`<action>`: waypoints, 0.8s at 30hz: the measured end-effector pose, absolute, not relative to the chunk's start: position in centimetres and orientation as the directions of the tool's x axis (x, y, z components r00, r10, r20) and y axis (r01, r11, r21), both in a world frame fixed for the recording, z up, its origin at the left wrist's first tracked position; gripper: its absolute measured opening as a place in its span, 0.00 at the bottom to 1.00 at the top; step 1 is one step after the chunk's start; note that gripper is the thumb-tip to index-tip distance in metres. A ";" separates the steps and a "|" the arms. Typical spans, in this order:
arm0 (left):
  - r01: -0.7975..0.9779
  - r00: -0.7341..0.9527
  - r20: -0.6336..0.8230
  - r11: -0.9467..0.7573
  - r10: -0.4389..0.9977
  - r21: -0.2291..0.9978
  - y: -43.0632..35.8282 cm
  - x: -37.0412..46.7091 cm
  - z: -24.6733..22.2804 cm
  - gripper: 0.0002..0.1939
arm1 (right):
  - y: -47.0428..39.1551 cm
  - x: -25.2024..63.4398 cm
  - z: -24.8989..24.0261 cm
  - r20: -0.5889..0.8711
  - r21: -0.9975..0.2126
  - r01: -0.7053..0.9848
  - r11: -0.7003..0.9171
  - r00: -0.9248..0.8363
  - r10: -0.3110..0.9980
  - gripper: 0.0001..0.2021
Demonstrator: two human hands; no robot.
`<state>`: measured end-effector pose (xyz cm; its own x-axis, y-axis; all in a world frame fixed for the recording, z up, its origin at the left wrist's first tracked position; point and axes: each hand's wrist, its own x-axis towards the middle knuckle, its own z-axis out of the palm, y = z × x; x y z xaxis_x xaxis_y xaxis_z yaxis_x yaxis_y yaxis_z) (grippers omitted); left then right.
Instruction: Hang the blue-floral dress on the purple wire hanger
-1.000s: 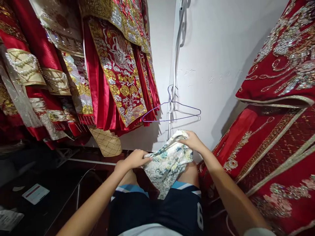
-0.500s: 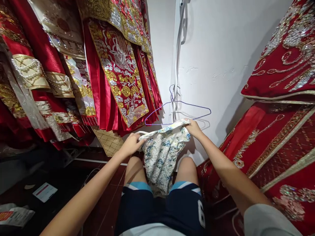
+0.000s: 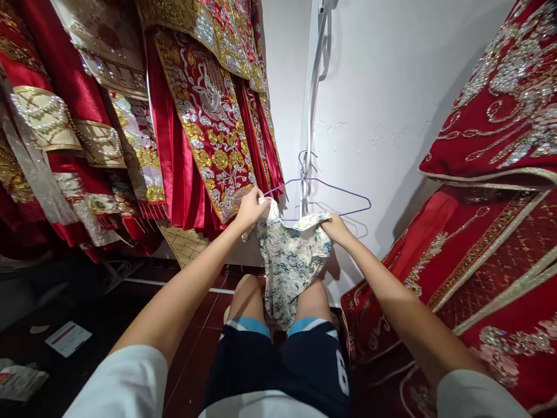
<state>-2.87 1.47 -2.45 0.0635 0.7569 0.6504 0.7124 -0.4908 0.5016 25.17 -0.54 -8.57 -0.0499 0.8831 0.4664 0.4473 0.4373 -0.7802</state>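
Observation:
A white garment with a blue and green floral print (image 3: 289,264) hangs between my two hands, its lower end down at my knees. My left hand (image 3: 253,210) grips its upper left edge, right at the left end of a thin purple wire hanger (image 3: 335,184). The upper right edge is pinched in my right hand (image 3: 337,227), just below the hanger's lower bar. By its hook the hanger hangs on a narrow white upright at the wall. Part of its lower bar is hidden behind the cloth, and whether its left end is inside the garment I cannot tell.
Red embroidered costumes with gold and silver work (image 3: 209,116) hang close on the left. More red beaded garments (image 3: 487,232) crowd the right side. Ahead is a white wall (image 3: 374,87). On a dark surface at lower left lies a white card-like item (image 3: 68,338).
My left hand has risen with its edge of the garment to the hanger's left end. My right hand stays almost in place, and the garment's top now sags between them.

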 end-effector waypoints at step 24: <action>0.816 -0.006 0.521 -0.298 0.853 0.496 3.7 -2.2 1.0 0.11 | 1.8 35.7 -3.9 0.292 -0.923 0.291 0.250 0.110 0.950 0.12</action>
